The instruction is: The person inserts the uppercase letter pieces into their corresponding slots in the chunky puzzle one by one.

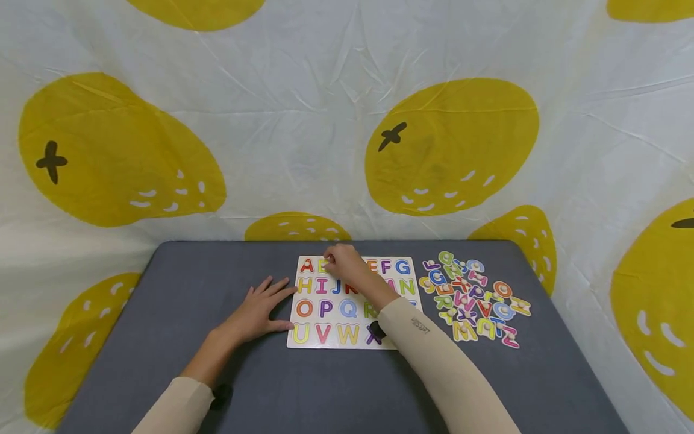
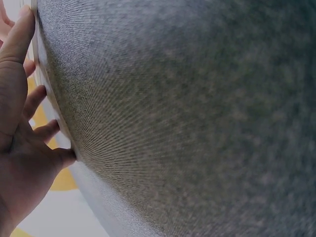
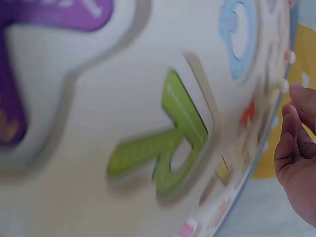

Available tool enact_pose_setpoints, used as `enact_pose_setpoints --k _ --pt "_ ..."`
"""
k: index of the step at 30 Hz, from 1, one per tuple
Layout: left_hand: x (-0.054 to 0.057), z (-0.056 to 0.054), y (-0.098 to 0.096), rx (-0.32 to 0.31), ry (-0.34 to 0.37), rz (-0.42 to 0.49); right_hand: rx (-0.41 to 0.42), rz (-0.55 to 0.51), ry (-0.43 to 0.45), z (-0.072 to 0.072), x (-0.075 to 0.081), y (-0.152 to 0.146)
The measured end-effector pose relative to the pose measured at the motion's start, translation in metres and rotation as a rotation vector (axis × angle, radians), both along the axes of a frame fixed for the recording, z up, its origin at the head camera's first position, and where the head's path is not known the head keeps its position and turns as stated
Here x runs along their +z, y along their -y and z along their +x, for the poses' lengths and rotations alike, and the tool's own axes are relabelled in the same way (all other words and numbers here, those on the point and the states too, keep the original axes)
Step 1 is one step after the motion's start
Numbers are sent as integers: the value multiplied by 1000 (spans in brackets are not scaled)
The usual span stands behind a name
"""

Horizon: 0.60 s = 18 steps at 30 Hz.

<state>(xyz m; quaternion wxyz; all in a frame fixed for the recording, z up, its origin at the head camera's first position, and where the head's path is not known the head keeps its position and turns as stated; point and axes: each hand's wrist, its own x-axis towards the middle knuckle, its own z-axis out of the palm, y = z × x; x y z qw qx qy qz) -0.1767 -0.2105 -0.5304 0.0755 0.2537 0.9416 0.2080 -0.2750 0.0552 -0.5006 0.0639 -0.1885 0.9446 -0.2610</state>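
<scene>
A white alphabet puzzle board (image 1: 336, 308) lies on the grey table, printed with rows of coloured letters. My left hand (image 1: 257, 310) rests flat beside it, fingers spread, thumb and fingertips at the board's left edge. The left wrist view shows this hand (image 2: 24, 163) from the side, low over the cloth. My right hand (image 1: 347, 265) reaches across to the top row and pinches the small knob (image 3: 283, 85) of a yellow-green letter B piece (image 1: 322, 266). Left of it, the red letter A piece (image 1: 306, 265) sits in its place. The right forearm hides several letters.
Right of the board, loose knobbed letter pieces (image 1: 464, 299) lie in an overlapping heap. An orange O piece (image 1: 496, 290) is at the heap's right side. The grey table (image 1: 206, 283) ends at a white curtain (image 1: 303, 150) with yellow fruit shapes.
</scene>
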Motion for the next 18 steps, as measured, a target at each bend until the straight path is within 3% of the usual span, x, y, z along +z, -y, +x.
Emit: enact_pose_setpoints --k 9,18 --pt "-2 1 -1 0 -6 1 -7 -135 -44 14 19 -48" --pt "-1 2 -2 7 -15 8 -131 -225 -85 34 27 -116"
